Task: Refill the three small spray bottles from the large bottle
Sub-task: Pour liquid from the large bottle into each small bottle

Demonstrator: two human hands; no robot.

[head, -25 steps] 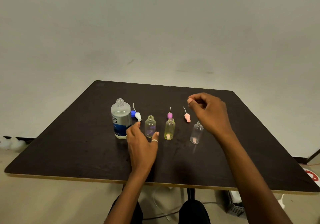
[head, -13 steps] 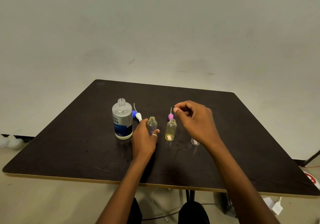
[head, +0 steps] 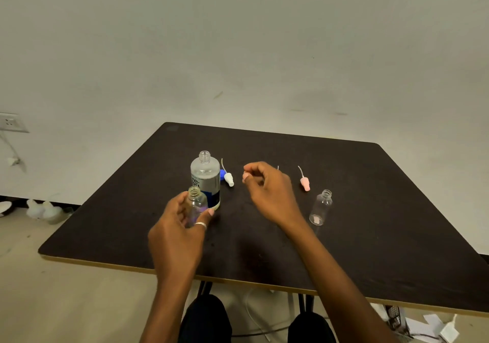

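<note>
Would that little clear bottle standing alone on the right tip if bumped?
Probably: the small clear plastic bottle looks empty, so light, and stands tall and narrow. Fallen, its round body would likely roll on the dark table.

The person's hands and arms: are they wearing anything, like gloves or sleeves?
No gloves or sleeves show: both forearms are bare. The left hand wears a plain silver-coloured ring, apparently on the thumb; the right hand shows none.

A silver ring [head: 201, 225] on the left hand [head: 177, 236], dark trousers [head: 206, 319].
</note>
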